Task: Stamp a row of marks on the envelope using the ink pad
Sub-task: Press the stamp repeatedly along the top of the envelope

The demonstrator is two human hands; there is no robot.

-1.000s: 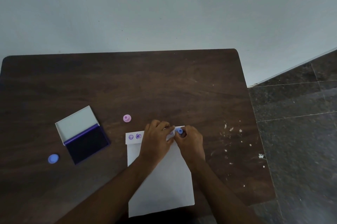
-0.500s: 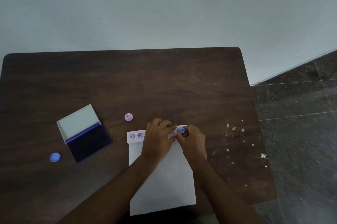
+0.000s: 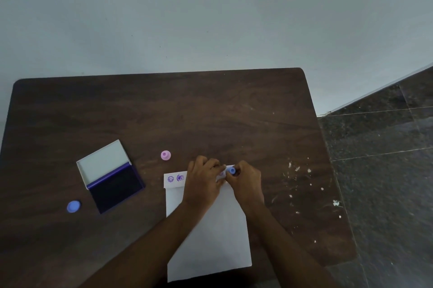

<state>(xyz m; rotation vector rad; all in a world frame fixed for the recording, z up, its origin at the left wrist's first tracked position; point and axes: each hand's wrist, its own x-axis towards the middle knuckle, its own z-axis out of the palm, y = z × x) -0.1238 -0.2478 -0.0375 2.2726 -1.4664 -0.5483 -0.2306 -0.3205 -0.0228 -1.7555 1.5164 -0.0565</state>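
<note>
A white envelope [image 3: 210, 236] lies lengthwise on the dark wooden table [image 3: 164, 112], near its front edge. Two purple stamped marks [image 3: 175, 178] sit on the left of its top flap. My right hand [image 3: 246, 182] pinches a small blue stamp [image 3: 231, 170] upright on the flap's right end. My left hand [image 3: 203, 182] rests on the flap beside it, fingertips touching the stamp area, a pink bit [image 3: 221, 173] showing under them. The open ink pad [image 3: 112, 177], dark purple with a white lid, lies to the left.
A pink stamp [image 3: 165, 155] stands on the table above the envelope's left corner. A blue round cap [image 3: 73, 206] lies left of the ink pad. White crumbs [image 3: 297, 170] dot the table's right side. Dark tiled floor [image 3: 386, 170] lies beyond the right edge.
Both hands stay on the right end of the flap with the blue stamp. Only the view has shifted slightly.
</note>
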